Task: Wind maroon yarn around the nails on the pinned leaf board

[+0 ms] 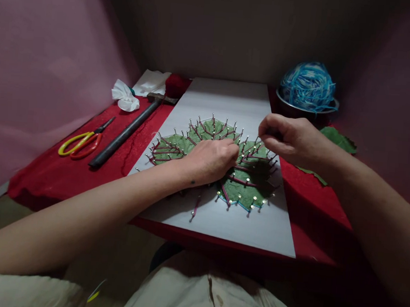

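Observation:
A white board (pixel 230 99) carries a green leaf (pixel 246 191) ringed and dotted with upright nails. Dark red yarn (pixel 243 181) runs between nails along the leaf's veins, and a thin blue yarn (pixel 240 204) follows its lower right edge. Over the leaf's middle, my left hand (pixel 213 159) is closed, its fingertips down among the nails and hidden from view. My right hand (pixel 285 136) is raised above the board's right edge with thumb and fingers pinched together. Whatever lies in that pinch is too fine to see.
Left of the board, on red cloth, lie scissors (pixel 80 144) with yellow and orange handles, a hammer (pixel 129 129) and a crumpled white bag (pixel 125 95). A blue and white yarn ball (pixel 308 86) sits in a metal bowl (pixel 289 103). Another leaf (pixel 339 139) lies behind my right forearm.

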The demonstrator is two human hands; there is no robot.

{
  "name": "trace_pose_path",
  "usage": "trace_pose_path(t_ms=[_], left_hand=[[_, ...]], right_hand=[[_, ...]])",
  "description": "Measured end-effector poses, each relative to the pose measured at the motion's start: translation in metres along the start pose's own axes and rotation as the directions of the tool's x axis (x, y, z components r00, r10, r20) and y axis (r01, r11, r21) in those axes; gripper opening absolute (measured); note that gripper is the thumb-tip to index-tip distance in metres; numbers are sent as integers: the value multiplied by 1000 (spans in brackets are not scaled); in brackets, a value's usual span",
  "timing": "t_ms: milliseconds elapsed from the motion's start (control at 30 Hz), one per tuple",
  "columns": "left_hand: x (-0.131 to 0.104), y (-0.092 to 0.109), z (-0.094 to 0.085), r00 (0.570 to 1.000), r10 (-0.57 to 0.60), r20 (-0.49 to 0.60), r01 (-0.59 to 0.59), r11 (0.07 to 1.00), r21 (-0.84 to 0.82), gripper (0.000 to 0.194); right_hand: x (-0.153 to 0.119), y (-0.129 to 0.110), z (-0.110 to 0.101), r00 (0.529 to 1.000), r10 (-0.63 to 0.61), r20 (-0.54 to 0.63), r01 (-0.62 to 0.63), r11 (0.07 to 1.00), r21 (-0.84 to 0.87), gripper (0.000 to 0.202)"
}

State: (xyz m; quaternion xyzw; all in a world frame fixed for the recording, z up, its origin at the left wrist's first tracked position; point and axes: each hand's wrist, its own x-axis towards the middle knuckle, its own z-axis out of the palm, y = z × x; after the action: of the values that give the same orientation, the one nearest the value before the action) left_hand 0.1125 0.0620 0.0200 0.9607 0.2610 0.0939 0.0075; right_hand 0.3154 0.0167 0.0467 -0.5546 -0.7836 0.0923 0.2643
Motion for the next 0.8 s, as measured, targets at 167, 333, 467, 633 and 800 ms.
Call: trace_pose_path(t_ms=[167,333,467,633,800], left_hand=[[5,-2,-8,996,71,53,-72,997,24,16],[8,-15,-18,988,112,110,-93,982,-164,18],[7,-19,-25,983,101,153,-58,963,-262,18],[5,-10,-26,981,35,193,13,970,-241,16],[6,-9,-23,986,31,166,4,978,-207,17]], right_hand=[[-7,16,5,997,78,21,-80,940,333,20],[-11,23,8,992,91,90,-114,947,299,20],[-14,25,8,991,69,112,-94,969,230,18],[-19,26,9,994,51,101,-70,977,200,17],[-18,20,13,997,24,-74,-17,995,97,18]])
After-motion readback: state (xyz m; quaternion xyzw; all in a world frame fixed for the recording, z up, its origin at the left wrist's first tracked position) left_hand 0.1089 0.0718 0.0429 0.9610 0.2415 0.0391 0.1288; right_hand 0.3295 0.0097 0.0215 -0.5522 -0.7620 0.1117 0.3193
